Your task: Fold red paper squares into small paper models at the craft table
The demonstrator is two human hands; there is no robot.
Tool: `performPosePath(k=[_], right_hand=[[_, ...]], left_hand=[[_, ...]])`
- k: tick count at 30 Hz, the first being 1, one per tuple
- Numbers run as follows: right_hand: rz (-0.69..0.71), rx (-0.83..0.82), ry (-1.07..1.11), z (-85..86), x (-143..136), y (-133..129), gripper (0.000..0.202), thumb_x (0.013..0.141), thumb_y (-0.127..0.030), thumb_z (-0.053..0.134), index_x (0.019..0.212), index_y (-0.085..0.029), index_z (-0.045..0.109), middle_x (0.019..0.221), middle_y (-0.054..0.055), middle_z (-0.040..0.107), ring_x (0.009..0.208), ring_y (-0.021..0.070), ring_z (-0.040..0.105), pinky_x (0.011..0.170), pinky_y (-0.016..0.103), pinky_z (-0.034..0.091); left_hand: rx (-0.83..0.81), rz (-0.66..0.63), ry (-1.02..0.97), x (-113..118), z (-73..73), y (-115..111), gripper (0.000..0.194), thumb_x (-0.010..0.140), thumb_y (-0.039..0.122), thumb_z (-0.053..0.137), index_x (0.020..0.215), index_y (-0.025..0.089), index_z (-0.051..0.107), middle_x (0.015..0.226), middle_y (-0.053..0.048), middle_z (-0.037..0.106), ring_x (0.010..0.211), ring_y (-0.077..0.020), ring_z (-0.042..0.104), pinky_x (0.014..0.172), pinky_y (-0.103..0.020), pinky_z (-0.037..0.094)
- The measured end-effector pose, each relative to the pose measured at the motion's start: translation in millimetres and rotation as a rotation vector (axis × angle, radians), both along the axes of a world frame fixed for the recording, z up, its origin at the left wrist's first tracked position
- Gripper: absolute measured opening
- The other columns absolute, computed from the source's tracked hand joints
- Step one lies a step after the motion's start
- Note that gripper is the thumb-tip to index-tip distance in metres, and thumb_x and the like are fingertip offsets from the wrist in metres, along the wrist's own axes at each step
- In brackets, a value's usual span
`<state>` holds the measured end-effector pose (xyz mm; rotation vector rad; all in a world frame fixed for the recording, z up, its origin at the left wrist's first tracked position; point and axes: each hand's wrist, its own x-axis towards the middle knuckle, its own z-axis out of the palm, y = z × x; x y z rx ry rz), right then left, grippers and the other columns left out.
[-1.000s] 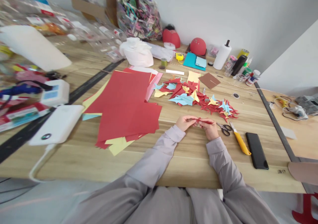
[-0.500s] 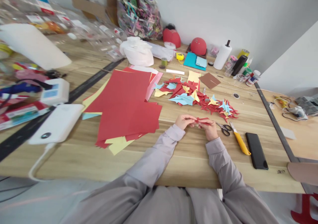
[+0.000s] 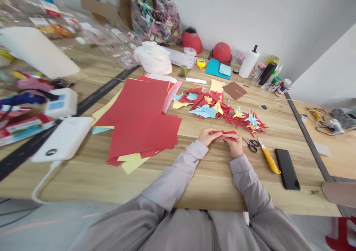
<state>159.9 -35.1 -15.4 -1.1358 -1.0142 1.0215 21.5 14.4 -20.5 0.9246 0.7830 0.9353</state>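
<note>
L hand (image 3: 207, 136) shifted slightly R; both hands (image 3: 236, 145) pinched near-shut on sm., narrow, folded red paper (image 3: 230, 132).

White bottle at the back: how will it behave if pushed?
The white bottle would probably tip if pushed high, being tall and narrow. Once down, its round body may roll. Weight is uncertain: its wall hides any contents.

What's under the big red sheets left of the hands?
Yellow paper sticks out at the near and left edges of the red sheets, with a light blue corner at left. Whatever lies fully beneath is covered.
</note>
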Motion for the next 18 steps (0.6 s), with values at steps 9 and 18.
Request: performPosePath(k=[9,18], right_hand=[[-0.029,-0.02,0.023,-3.3,0,1,0.012,0.06,-0.024,0.076,0.072,-0.022,0.073,0.06,-0.002,0.067,0.048,0.0121,0.057,0.05,0.026,0.048],[-0.008,-0.014,-0.063,-1.0,3,0,0.016,0.065,-0.027,0.071,0.08,-0.023,0.075,0.062,-0.001,0.068,0.055,0.0138,0.059,0.056,0.028,0.049]], left_hand=[[0.084,-0.113,0.074,-7,4.0,2,0.042,0.05,0.044,0.083,0.072,0.011,0.069,0.054,-0.001,0.066,0.048,-0.0119,0.059,0.053,-0.026,0.049],[0.024,-0.015,0.064,-10,6.2,3,0.045,0.046,0.046,0.084,0.07,0.012,0.067,0.055,-0.002,0.066,0.045,-0.0117,0.058,0.051,-0.027,0.05]])
